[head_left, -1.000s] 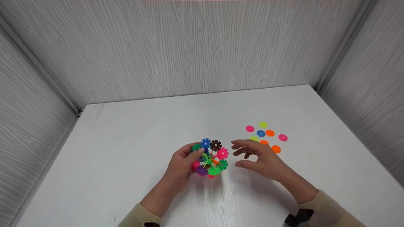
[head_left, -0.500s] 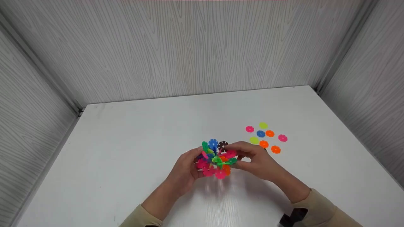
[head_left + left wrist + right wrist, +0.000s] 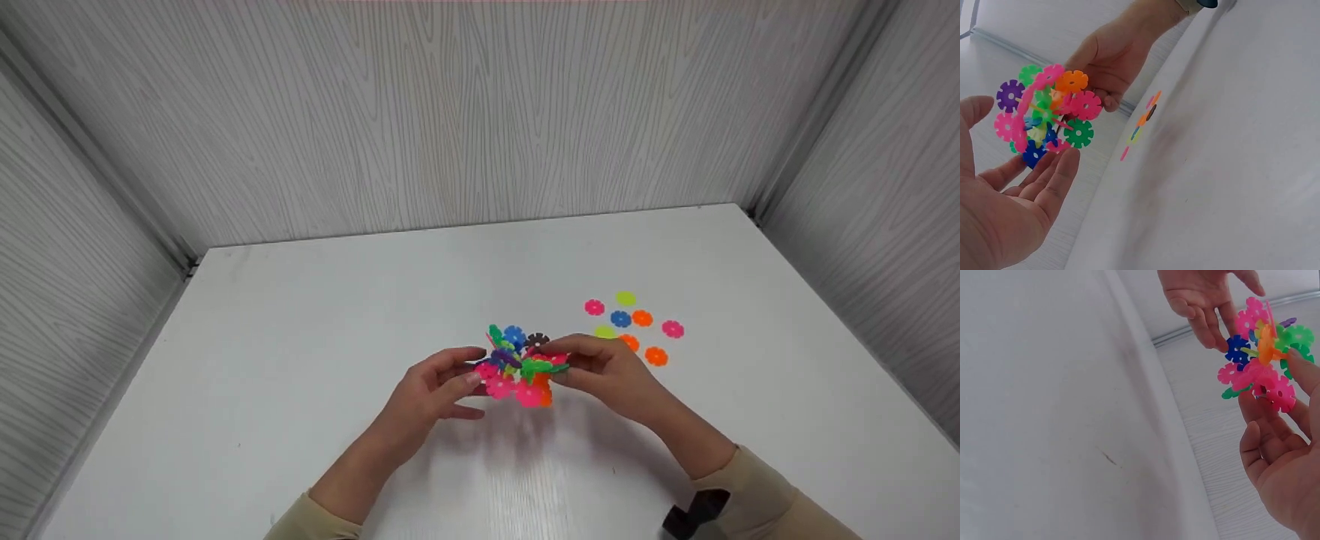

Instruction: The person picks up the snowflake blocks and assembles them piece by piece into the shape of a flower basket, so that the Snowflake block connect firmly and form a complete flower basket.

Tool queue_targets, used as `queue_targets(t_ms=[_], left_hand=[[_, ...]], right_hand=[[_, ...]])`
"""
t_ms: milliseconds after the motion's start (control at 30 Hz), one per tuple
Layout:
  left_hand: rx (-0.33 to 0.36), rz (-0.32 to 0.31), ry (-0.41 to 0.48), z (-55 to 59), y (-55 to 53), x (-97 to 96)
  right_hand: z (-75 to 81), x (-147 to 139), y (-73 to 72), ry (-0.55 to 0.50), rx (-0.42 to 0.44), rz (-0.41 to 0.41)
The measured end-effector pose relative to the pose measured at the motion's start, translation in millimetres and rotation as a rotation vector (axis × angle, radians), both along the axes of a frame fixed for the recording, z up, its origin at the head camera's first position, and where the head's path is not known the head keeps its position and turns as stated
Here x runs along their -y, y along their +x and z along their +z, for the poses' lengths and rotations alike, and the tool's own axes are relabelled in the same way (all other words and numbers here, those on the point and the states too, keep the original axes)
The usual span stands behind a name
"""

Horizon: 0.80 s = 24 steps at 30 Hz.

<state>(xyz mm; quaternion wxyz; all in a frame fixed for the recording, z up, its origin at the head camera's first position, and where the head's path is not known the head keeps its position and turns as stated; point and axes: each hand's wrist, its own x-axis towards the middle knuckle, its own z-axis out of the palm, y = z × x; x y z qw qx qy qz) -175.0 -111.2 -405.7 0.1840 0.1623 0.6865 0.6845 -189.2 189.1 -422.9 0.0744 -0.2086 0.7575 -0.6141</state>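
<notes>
Disc cluster [image 3: 529, 369] turned — white table [image 3: 352, 300] below, wood-grain walls [image 3: 480, 112] around

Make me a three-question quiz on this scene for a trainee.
1. Which hand pinches the disc cluster: A) left, B) right, C) neither?
2. True or false: the disc cluster is held up off the table.
3. Fill in: in the head view, the loose disc just right of the loose blue disc is coloured ____.

Key: 1. B, the right hand. 2. True. 3. Orange.
</notes>
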Motion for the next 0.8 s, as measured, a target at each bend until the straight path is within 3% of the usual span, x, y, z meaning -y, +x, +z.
queue_targets(t_ms=[133, 367, 433, 600, 800], left_hand=[[-0.046, 0.041, -0.067, 0.9, -0.3, 3.3], [-0.284, 0.1, -0.299, -1.7, -12.0, 12.0], [-0.323, 0.123, -0.349, -1.6, -17.3, 14.9], [-0.344, 0.181, -0.43, -3.1, -31.2, 26.6], [-0.318, 0.247, -0.561, -9.2, -44.1, 45.2]], right_hand=[[-2.2, 5.3, -0.9, 0.058, -0.045, -0.015], [-5.4, 25.5, -11.0, 0.142, -0.14, -0.026], [-5.8, 32.3, -16.5, 0.16, -0.151, -0.034], [-6.4, 52.2, -32.0, 0.191, -0.131, -0.048], [-9.5, 77.4, -48.8, 0.184, -0.095, -0.031]])
